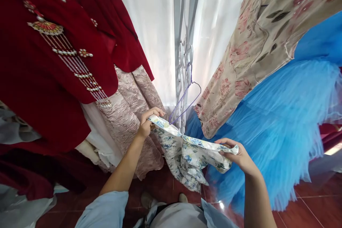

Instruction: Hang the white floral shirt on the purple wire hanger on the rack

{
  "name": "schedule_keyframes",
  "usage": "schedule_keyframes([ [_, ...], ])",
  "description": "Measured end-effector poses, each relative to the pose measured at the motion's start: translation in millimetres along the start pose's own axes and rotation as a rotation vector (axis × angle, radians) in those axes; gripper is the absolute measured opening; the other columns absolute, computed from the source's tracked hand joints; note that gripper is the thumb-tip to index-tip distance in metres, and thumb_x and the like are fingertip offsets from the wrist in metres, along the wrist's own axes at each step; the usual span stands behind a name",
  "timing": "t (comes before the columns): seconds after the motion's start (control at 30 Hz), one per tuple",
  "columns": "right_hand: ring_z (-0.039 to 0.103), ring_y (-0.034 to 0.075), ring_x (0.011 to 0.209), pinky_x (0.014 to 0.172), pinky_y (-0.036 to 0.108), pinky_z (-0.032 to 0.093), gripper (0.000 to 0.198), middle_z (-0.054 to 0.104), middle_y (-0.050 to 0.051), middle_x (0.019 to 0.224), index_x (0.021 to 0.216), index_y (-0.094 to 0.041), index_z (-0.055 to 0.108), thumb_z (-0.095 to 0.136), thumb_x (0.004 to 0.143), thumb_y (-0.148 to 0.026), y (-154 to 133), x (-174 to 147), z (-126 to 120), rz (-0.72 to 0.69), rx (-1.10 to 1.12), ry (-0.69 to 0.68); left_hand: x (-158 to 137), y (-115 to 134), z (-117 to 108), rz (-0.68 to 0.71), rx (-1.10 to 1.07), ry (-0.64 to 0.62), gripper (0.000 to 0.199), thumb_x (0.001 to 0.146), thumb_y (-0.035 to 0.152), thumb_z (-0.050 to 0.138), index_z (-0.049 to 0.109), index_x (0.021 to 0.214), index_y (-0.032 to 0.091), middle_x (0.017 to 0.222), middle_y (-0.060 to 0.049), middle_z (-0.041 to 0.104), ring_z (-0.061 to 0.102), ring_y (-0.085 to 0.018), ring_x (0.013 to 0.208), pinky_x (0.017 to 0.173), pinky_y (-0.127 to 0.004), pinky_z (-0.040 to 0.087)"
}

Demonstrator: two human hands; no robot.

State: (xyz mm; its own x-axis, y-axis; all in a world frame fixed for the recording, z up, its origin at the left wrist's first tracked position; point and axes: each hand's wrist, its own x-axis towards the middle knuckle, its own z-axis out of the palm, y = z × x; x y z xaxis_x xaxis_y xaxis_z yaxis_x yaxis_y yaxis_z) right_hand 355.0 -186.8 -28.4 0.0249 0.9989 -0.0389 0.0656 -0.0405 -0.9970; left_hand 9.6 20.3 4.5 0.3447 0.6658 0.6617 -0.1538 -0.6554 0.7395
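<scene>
My left hand grips one end of a white garment with a blue flower print. The other end is held by my right hand. The cloth is stretched between both hands and its lower part hangs down toward the floor. A purple wire hanger hooks on the metal window grille just above the garment, close to my left hand.
A dark red beaded garment and a pink brocade skirt hang at the left. A beige floral dress and a blue tulle skirt hang at the right. White curtains cover the window behind. The floor is red tile.
</scene>
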Motion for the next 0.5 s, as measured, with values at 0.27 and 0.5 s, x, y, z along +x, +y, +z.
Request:
schedule_keyframes([
  [0.27,0.055,0.015,0.063,0.058,0.024,0.04,0.026,0.067,0.002,0.071,0.081,-0.017,0.072,0.081,0.073,-0.039,26,0,-18,-0.024,-0.01,0.108,30,25,43,-0.421,-0.369,-0.058,0.015,0.078,0.031,0.066,0.065,0.082,0.016,0.114,-0.008,0.061,0.061,-0.022,0.101,0.084,-0.03,0.054],
  [0.5,0.055,0.017,0.067,0.063,0.027,0.042,0.03,0.067,0.002,0.073,0.079,-0.017,0.07,0.08,0.069,-0.044,67,46,-32,-0.078,-0.055,0.29,62,8,56,-0.683,-0.427,0.045,0.033,0.063,0.031,0.085,0.061,0.081,0.015,0.072,0.001,0.064,0.061,-0.011,0.065,0.062,-0.019,0.047],
])
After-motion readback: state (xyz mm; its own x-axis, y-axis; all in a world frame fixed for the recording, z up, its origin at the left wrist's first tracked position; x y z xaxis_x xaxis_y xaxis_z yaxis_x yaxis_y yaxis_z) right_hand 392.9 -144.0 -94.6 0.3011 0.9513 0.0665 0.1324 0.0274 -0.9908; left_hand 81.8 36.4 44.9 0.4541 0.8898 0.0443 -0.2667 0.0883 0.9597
